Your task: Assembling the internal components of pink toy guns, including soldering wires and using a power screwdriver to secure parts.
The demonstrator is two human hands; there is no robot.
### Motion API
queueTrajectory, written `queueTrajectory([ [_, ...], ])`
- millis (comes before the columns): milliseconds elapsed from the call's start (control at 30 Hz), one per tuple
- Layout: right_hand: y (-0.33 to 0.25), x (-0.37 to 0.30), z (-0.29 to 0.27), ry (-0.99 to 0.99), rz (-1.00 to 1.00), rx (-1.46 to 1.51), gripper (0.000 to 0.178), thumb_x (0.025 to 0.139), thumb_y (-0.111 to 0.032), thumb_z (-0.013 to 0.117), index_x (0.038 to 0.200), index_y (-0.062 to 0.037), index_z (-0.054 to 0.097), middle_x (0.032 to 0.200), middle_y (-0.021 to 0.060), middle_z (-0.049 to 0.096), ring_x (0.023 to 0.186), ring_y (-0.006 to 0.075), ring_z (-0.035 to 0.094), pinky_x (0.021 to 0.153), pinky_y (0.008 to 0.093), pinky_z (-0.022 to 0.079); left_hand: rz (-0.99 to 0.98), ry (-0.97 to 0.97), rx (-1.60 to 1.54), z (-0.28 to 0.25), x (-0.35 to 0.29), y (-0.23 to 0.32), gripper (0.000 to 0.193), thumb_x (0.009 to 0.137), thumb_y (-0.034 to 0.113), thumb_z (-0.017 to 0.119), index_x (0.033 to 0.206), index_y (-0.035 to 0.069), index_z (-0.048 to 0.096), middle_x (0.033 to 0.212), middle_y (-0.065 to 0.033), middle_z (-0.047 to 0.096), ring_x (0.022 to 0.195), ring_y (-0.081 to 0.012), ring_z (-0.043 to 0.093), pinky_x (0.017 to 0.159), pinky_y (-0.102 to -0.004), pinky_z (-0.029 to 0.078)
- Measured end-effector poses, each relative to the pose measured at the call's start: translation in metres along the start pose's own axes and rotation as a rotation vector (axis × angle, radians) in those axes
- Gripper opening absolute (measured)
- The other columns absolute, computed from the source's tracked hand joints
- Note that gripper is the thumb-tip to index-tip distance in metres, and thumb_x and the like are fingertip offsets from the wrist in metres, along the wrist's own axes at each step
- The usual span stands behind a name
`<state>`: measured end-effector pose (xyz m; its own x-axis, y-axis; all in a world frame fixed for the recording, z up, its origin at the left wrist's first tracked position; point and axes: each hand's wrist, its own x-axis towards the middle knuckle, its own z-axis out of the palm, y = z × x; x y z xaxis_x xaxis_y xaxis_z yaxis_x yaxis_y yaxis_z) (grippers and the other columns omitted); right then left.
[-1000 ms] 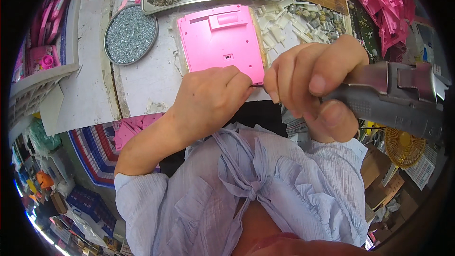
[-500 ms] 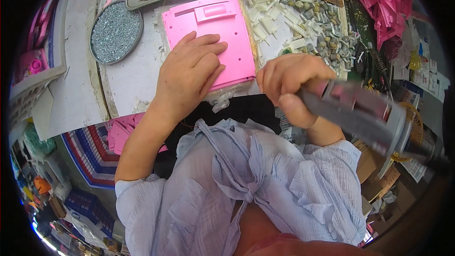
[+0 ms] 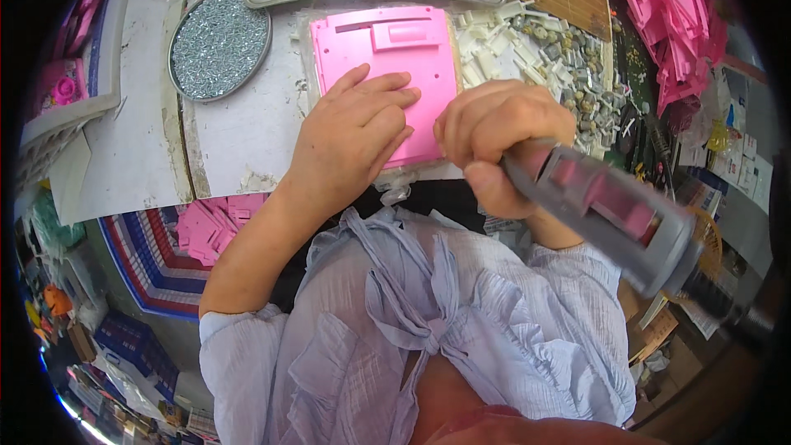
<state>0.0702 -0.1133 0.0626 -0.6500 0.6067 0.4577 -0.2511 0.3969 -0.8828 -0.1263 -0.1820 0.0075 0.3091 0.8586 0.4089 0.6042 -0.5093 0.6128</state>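
Pink panel (image 3: 426, 115): smooth plastic, near-rectangular, lying on the white table (image 3: 247, 140)
Long axis: runs away from the person, slotted end farthest
Left hand (image 3: 350, 128): fingers slightly spread on the panel
Right hand (image 3: 504, 136): curled around a grey tool (image 3: 568, 204)
Change: left hand, at the near edge a second ago, lies on the face

Bright light covers the white worktable (image 3: 247, 136), the grey tool (image 3: 606, 227) is slightly blurred, and edges bend.
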Motion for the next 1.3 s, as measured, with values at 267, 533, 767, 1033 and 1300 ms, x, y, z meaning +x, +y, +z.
queueTrajectory([
  [267,0.011,0.029,-0.013,0.111,0.119,0.214,0.032,0.091,-0.021,0.072,0.076,-0.0102,0.046,0.056,0.0016,0.047,0.048,0.0151,0.045,0.049,0.0329,0.042,-0.006,-0.013,-0.027,-0.004,0.001,-0.001,0.011,0.085,0.008,0.071,0.090,0.003,0.062,0.116,-0.0095,0.071,0.118,-0.0279,0.064,0.105,-0.0502,0.047],
  [533,0.025,0.047,-0.032,-0.055,0.045,0.166,0.029,0.092,-0.018,0.070,0.077,-0.0093,0.047,0.057,0.0028,0.049,0.051,0.0159,0.046,0.051,0.0341,0.042,-0.031,-0.017,-0.038,-0.003,0.000,-0.001,0.012,0.083,0.008,0.071,0.087,0.004,0.061,0.116,-0.0094,0.071,0.119,-0.0269,0.064,0.105,-0.0499,0.047],
  [767,0.060,0.085,-0.049,0.020,0.022,0.352,0.025,0.094,-0.015,0.065,0.081,-0.0092,0.044,0.056,0.0030,0.046,0.052,0.0156,0.043,0.051,0.0339,0.039,-0.062,-0.042,-0.070,-0.004,0.000,-0.002,0.016,0.084,0.009,0.075,0.086,0.008,0.059,0.119,-0.0076,0.071,0.122,-0.0256,0.064,0.109,-0.0486,0.044],
  [1033,0.076,0.089,-0.050,-0.095,0.034,0.337,0.020,0.094,-0.018,0.065,0.087,-0.0064,0.050,0.055,0.0022,0.045,0.047,0.0118,0.038,0.048,0.0313,0.035,-0.077,-0.013,-0.094,-0.002,0.001,-0.001,0.016,0.083,0.007,0.076,0.085,0.008,0.060,0.119,-0.0076,0.071,0.120,-0.0256,0.065,0.108,-0.0472,0.045],
  [1300,0.009,0.043,-0.023,0.076,0.108,0.355,0.021,0.091,-0.022,0.069,0.089,-0.0062,0.056,0.055,0.0017,0.049,0.048,0.0158,0.046,0.048,0.0335,0.042,-0.094,0.032,-0.094,0.000,-0.001,0.000,0.018,0.080,0.006,0.079,0.081,0.007,0.061,0.115,-0.0088,0.073,0.118,-0.0272,0.067,0.106,-0.0479,0.047],
])
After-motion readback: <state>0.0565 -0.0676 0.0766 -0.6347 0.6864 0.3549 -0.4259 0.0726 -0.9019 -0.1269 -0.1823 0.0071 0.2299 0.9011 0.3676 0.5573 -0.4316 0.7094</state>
